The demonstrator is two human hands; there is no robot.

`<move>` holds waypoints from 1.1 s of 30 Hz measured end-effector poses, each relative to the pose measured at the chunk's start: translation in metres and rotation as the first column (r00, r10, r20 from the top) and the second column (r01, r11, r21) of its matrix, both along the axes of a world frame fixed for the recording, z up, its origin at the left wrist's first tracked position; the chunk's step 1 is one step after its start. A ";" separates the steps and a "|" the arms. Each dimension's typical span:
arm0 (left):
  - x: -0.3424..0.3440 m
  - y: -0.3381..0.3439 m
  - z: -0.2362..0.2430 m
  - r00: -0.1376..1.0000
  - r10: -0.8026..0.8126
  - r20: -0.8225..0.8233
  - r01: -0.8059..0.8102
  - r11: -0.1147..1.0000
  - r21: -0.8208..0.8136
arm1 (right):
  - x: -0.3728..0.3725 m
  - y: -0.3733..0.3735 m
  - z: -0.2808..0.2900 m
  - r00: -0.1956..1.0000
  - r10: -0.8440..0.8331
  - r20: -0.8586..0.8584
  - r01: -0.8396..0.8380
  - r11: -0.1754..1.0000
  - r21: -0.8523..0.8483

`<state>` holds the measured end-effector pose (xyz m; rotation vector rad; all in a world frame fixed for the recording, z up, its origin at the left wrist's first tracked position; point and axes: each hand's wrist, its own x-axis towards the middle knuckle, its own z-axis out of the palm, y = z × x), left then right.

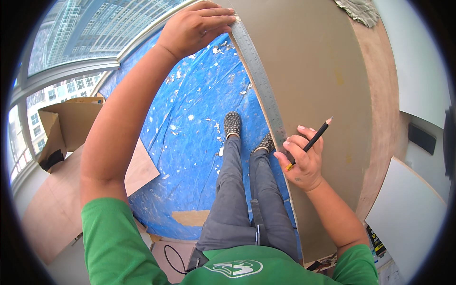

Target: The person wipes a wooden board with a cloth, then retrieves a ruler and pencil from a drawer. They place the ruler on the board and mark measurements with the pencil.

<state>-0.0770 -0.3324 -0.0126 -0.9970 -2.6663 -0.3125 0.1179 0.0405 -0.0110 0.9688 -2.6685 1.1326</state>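
A steel ruler (259,76) lies along the left edge of a big brown board (323,90). At its far end my left hand (194,28) is closed, fingers together over the ruler's tip and the board's corner. My right hand (303,164) is by the ruler's near end, its thumb close to the board's edge. Between its fingers slants a black pencil (313,139), sharpened tip up and away to the right, yellowish end by the thumb. The tip is clear of the ruler. Whether the right fingers also press on the ruler I cannot tell.
Blue sheeting (190,137) strewn with white scraps covers the floor under my feet. At left are an open cardboard box (71,121) and a plywood sheet (57,209) below the windows. A crumpled cloth (361,10) lies far right; a white panel (403,213) leans near right.
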 end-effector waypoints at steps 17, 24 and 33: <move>0.003 0.002 0.001 0.983 0.029 0.179 -0.055 0.989 0.138 | 0.002 0.012 0.003 0.997 -0.009 0.077 0.014 0.998 -0.056; 0.003 0.000 -0.005 0.984 0.031 0.176 -0.059 0.986 0.158 | 0.027 0.021 0.008 0.988 -0.068 0.139 0.066 0.998 0.019; 0.003 -0.001 -0.007 0.988 0.022 0.155 -0.045 0.988 0.148 | 0.034 0.018 0.001 0.993 -0.089 0.082 0.083 0.994 0.071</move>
